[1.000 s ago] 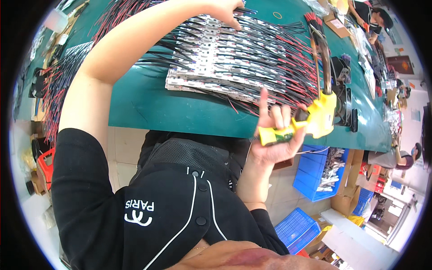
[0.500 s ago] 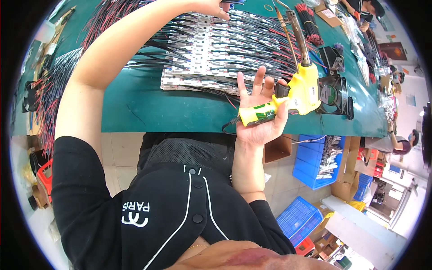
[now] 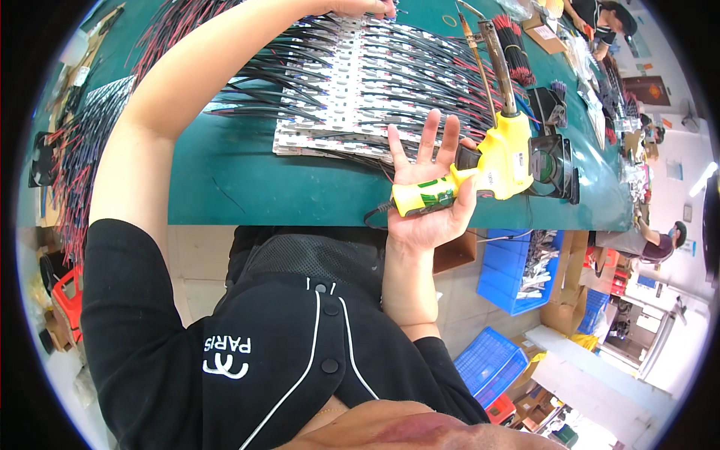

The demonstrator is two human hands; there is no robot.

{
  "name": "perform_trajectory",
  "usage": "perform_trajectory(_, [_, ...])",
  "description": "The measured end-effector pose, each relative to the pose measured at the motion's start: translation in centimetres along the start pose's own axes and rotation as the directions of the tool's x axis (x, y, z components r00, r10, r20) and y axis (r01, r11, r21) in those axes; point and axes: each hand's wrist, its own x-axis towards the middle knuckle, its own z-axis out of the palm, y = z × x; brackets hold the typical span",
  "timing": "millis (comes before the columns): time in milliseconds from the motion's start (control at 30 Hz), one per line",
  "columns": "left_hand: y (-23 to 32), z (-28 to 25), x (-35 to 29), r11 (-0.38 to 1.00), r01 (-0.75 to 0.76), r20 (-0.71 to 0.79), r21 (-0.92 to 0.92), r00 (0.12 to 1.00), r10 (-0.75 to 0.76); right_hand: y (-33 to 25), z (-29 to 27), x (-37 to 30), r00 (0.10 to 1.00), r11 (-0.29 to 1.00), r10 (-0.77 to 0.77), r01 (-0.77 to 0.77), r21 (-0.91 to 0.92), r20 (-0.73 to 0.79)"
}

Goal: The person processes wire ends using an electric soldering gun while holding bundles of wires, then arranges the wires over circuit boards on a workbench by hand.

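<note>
Head view: from where I stand, the person's right hand (image 3: 418, 172) has a yellow soldering gun (image 3: 506, 161) laid across the upturned palm, held in by the thumb and index finger while the other three fingers stretch out straight. The gun is above the near part of the green desk (image 3: 225, 184), its long metal tip pointing toward the far side. The left hand (image 3: 364, 6) is reaching to the far end of a block of white boards (image 3: 341, 82), partly cut off by the upper edge, so I cannot tell whether it grips anything. Black and red wires (image 3: 420, 97) fan out from the boards on both sides. Right of the gun stands a small black fan (image 3: 551, 163), with a bundle of red-ended wires (image 3: 514, 56) farther back.
</note>
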Motion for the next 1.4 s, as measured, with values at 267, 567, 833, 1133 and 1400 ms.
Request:
perform_trajectory(267, [-3.0, 0.5, 1.9, 0.998, -0.058, -0.041, -0.009, 0.998, 0.057, 0.7, 1.2, -0.4, 1.000, 0.990, -0.026, 0.026, -0.139, 0.008])
perform_trajectory(567, [-3.6, 0.2, 2.8, 0.985, 0.056, -0.022, -0.163, 0.998, -0.060, 1.1, 1.4, -0.4, 0.999, 0.983, -0.032, 0.030, -0.182, -0.007])
perform_trajectory(833, [-0.8, -1.2, 0.9, 0.975, 0.087, -0.131, -0.204, 0.985, -0.115, 0.7, 1.4, -0.5, 1.000, 0.987, -0.025, 0.022, -0.160, -0.019])
perform_trajectory(1133, [-1.2, -4.3, -1.0, 0.997, -0.067, -0.087, -0.030, 0.994, 0.065, -4.0, 2.1, 1.6, 0.994, 0.926, -0.104, 0.103, -0.363, 0.018])
perform_trajectory(1400, [-2.7, -4.8, -2.4, 0.943, -0.037, -0.037, 0.331, 0.998, 0.053, -5.4, 1.5, 4.1, 0.993, 0.929, -0.118, 0.117, -0.350, 0.019])
